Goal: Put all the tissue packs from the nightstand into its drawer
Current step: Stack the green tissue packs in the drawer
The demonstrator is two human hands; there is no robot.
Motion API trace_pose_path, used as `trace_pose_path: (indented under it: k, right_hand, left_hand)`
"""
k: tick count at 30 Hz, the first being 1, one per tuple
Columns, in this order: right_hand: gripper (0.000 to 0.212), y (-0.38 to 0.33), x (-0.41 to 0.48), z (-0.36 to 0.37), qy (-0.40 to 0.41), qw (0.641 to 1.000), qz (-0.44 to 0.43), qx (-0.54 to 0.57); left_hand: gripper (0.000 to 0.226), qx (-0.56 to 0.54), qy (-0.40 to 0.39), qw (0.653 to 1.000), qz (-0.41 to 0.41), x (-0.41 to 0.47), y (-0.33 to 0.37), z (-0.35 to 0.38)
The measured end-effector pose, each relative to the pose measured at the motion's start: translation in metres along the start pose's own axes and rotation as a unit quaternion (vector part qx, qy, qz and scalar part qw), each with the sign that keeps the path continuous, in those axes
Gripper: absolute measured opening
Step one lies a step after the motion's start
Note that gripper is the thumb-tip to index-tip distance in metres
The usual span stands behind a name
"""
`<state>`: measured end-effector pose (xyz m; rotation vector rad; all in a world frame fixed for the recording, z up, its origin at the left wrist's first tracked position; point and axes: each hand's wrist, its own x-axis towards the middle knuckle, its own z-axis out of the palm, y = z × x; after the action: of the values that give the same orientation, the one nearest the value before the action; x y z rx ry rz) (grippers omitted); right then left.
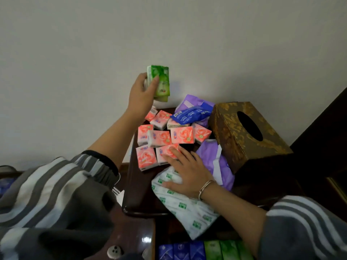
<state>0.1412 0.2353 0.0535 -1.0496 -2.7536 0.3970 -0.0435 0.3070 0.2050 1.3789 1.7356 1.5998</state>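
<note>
Tip for the carry: bring the left hand [139, 96] straight down toward the open drawer [165, 235] rather than swinging wide, and keep the green packs [159, 81] squeezed as one stack to stop the lower one slipping. Looks like two packs held together, thumb across the front, fingers curled round the far side, well above the tabletop [139, 194] and near the wall. Best slotted beside the green row [225, 250] sitting in the drawer, next to the blue row [180, 250].

Right hand [185, 171] lying flat, fingers spread, gripping nothing: palm on the soft white pack [191, 209] with green logos, fingertips touching one of the pink packs [182, 135]. Probably worth scooping that pink one next.

Plenty to go up top too: pink pile, purple packs [216, 158], blue pack [191, 115], all beside the gold tissue box [244, 136]. Nowhere near done, at a guess.
</note>
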Motion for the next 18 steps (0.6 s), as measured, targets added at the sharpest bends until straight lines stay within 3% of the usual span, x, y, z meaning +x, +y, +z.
trace_pose_path:
  k: [5,8,10,12,14,16,18]
  right_hand:
    - [0.047,-0.006,0.012,-0.039,-0.098,0.979,0.051,0.172]
    - [0.056,-0.024,0.011,-0.085,-0.035,0.899,0.187,0.395]
    - [0.062,-0.037,-0.002,-0.115,0.024,0.847,0.185,0.497]
    - [0.06,-0.05,-0.027,-0.139,0.017,0.795,0.163,0.583]
    - [0.042,-0.059,-0.062,-0.149,-0.006,0.802,0.139,0.582]
    - [0.021,-0.056,-0.098,-0.147,-0.017,0.843,0.121,0.523]
    - [0.027,-0.047,-0.136,-0.139,-0.042,0.854,0.129,0.503]
  left_hand:
    - [0.018,-0.21,-0.017,0.966,-0.148,-0.073,0.027,-0.045]
    - [0.019,-0.221,-0.064,0.953,-0.198,-0.119,0.04,-0.061]
    - [0.017,-0.196,-0.111,0.951,-0.211,-0.151,0.05,-0.065]
    - [0.015,-0.152,-0.161,0.951,-0.215,-0.181,0.058,-0.065]
    - [0.019,-0.112,-0.204,0.947,-0.223,-0.208,0.063,-0.06]
    - [0.026,-0.09,-0.238,0.941,-0.223,-0.234,0.066,-0.05]
    - [0.029,-0.067,-0.266,0.936,-0.22,-0.26,0.066,-0.035]
